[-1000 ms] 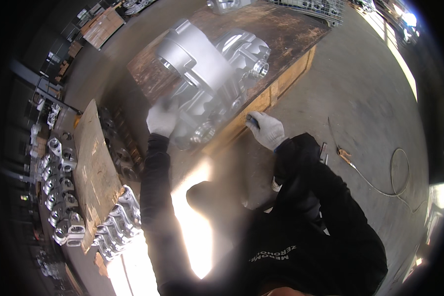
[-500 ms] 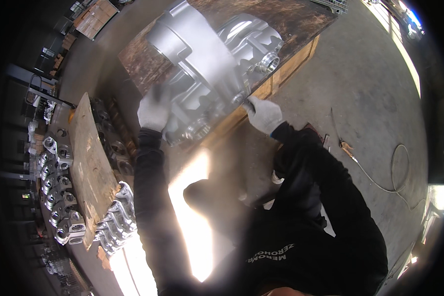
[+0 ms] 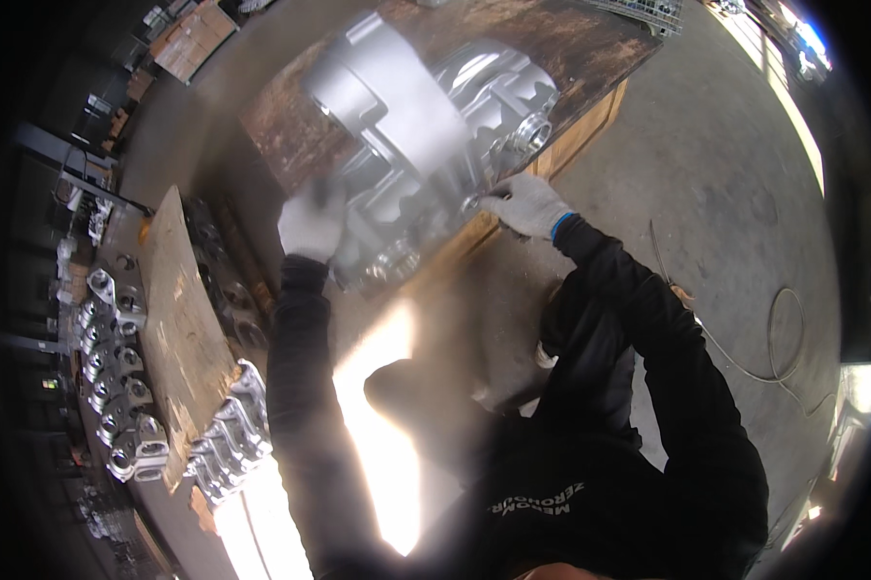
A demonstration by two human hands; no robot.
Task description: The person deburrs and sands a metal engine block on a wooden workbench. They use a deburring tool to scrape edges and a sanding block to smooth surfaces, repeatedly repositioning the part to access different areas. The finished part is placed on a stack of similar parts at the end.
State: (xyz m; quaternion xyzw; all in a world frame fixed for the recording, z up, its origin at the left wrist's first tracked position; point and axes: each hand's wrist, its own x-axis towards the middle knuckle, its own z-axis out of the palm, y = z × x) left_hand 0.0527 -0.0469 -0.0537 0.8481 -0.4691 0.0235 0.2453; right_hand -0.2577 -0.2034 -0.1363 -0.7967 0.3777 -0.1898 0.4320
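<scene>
though beside the nearer silver casting (image 3: 402,135), left hand (image 3: 312,225) hazy, contact unclear

On the table (image 3: 600,43) before me sat metal parts (image 3: 397,106), my left hand (image 3: 312,226) at their left and my right hand (image 3: 526,206) by their near edge, with a board (image 3: 179,329) farther left and a hose (image 3: 735,363) on the floor (image 3: 716,184) rightward.

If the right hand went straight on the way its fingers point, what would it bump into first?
Most likely the silver metal casting, at the small shiny boss on its near edge. The gloved right hand looks close beside it, perhaps touching; one view leaves depth unclear.
</scene>
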